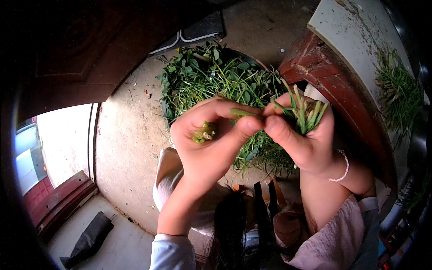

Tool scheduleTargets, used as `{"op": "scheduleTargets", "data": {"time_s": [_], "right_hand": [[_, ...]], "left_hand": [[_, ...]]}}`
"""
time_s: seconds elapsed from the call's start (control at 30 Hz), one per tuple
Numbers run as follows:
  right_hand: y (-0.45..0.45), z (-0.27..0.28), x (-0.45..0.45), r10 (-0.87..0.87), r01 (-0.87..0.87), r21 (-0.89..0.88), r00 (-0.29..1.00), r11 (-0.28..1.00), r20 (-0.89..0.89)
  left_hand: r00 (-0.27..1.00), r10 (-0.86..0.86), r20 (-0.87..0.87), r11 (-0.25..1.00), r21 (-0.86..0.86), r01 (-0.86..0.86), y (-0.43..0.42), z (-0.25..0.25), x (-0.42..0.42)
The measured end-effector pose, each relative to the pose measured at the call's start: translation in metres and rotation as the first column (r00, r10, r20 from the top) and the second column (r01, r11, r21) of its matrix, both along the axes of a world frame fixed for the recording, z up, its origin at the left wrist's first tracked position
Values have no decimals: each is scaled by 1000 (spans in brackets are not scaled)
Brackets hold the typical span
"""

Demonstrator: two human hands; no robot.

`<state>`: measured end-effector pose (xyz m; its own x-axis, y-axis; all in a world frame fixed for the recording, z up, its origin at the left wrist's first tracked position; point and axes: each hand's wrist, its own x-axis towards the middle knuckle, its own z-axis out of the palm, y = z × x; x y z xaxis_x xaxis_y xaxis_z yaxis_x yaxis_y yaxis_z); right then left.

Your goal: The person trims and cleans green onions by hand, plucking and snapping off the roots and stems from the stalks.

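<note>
My left hand is closed around a small bundle of green stems, whose pale cut ends show in the curl of the fingers. Between its thumb and forefinger lies a single short green stem. My right hand grips a second bundle of green stems, pale at several tips and pointing upward. Its thumb and forefinger meet the left fingertips at the end of the single stem. Below both hands, a large heap of leafy greens fills a round container that is mostly hidden.
On the right, a red wooden table with a pale top carries another pile of thin greens. A dark wooden panel stands at upper left. A dark folded object lies at lower left. Bits of debris dot the concrete floor.
</note>
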<state>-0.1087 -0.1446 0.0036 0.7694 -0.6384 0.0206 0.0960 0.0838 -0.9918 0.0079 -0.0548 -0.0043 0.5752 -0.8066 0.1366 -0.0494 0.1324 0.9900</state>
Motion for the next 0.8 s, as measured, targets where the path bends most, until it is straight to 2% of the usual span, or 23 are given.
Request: {"op": "scheduleTargets", "data": {"time_s": [0.07,0.13,0.17,0.23,0.3,0.4,0.47,0.5,0.57,0.63,0.73,0.77,0.8], "right_hand": [[-2,-1,0,9,-9,-4,1000,1000,-25],[-3,-6,0,16,-13,-160,1000,987,17],[-3,-4,0,14,-12,-160,1000,987,15],[-2,0,-1,21,-23,-72,999,997,-38],[-1,-2,0,8,-11,-68,999,998,-39],[0,-1,1,-7,5,-48,999,999,-33],[0,-2,2,-11,10,-31,1000,999,-26],[1,-2,3,-27,28,28,999,999,-28],[1,-2,3,-45,48,87,998,995,-32],[1,-1,4,-15,29,194,997,980,-75],[1,1,4,5,31,271,991,962,-134],[1,0,4,5,32,271,991,962,-133],[1,-2,5,-4,33,266,994,963,-108]], "left_hand": [[1000,-11,-3,999,-32,11,-1,-3,-1],[999,-19,30,1000,-10,19,1,-3,0],[998,-26,65,1000,11,25,1,-3,0],[999,-19,41,1000,-12,19,0,-3,-2],[1000,-10,18,999,-36,11,-1,-4,-1],[996,-21,88,999,-37,24,0,-3,2],[999,38,28,995,91,-40,2,0,3],[999,37,28,995,91,-40,1,0,3],[984,143,104,971,179,-160,-3,-3,6],[978,153,142,970,167,-176,-6,-5,6],[885,140,445,977,83,-197,-5,-15,13],[885,140,445,977,83,-196,-3,-11,12],[959,113,260,976,153,-156,0,-3,9]]}}
